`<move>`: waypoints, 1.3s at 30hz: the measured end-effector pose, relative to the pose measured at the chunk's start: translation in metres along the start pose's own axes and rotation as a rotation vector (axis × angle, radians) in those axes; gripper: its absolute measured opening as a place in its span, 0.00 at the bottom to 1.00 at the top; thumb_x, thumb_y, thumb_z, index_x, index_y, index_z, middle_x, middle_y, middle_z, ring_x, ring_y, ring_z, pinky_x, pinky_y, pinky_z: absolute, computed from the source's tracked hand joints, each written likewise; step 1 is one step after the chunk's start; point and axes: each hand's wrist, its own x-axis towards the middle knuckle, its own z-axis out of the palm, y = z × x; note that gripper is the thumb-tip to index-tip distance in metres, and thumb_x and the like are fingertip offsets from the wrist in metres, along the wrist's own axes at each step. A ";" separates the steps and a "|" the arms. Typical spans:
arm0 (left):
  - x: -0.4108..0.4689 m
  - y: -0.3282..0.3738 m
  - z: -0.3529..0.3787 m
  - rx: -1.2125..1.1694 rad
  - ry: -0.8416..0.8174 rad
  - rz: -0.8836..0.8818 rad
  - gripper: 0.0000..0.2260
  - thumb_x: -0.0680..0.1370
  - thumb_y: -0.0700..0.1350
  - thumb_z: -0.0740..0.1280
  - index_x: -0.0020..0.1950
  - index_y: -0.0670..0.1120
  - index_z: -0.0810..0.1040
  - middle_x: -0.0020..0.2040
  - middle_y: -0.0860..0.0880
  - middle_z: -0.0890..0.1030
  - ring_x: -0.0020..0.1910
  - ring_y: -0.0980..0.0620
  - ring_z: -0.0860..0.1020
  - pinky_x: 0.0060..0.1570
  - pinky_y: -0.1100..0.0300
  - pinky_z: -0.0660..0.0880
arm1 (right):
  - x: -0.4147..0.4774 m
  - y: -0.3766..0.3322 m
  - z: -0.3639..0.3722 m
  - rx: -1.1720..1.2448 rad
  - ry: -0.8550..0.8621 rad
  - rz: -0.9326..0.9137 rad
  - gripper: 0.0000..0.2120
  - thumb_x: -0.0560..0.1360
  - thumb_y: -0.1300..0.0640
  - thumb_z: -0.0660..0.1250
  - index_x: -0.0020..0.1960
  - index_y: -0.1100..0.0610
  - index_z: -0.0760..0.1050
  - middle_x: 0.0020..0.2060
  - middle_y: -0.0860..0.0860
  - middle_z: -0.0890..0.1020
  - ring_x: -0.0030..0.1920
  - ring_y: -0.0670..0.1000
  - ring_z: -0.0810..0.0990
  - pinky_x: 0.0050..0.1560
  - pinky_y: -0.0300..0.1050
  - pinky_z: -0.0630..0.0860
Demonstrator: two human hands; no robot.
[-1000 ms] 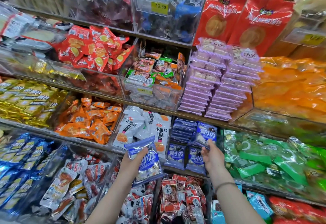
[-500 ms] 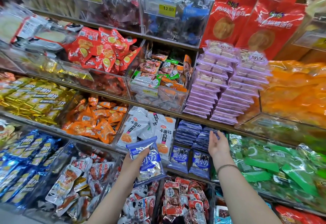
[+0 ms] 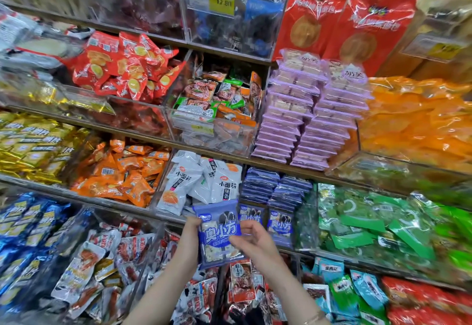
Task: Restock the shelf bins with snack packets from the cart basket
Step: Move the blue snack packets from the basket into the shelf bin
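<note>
Back from the stacked blue packets, the right hand has joined the left hand on the blue snack packet — each pinches one side edge with curled fingers — holding it upright just below and in front of those stacks.

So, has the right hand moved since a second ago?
Yes. The right hand has left the stacked blue packets and come down and left, onto the blue packet the left hand holds.
</note>
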 end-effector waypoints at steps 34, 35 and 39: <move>0.014 0.000 -0.030 0.106 0.173 -0.062 0.27 0.79 0.47 0.63 0.76 0.52 0.58 0.72 0.45 0.69 0.68 0.41 0.70 0.68 0.40 0.65 | 0.089 0.091 -0.050 -0.729 0.351 0.004 0.20 0.80 0.54 0.59 0.71 0.57 0.64 0.61 0.53 0.69 0.38 0.43 0.71 0.40 0.35 0.67; 0.014 0.000 -0.029 0.106 0.169 -0.067 0.26 0.79 0.48 0.63 0.76 0.52 0.59 0.71 0.45 0.71 0.68 0.41 0.71 0.68 0.40 0.65 | 0.086 0.094 -0.050 -0.774 0.362 -0.053 0.16 0.79 0.56 0.59 0.66 0.55 0.68 0.59 0.52 0.70 0.40 0.44 0.72 0.41 0.36 0.68; 0.016 0.001 -0.027 0.117 0.174 -0.063 0.21 0.79 0.46 0.63 0.72 0.51 0.64 0.63 0.46 0.78 0.61 0.44 0.76 0.67 0.42 0.67 | 0.084 0.101 -0.042 -1.100 -0.027 -0.032 0.12 0.78 0.61 0.57 0.58 0.56 0.75 0.57 0.53 0.75 0.49 0.52 0.79 0.48 0.44 0.77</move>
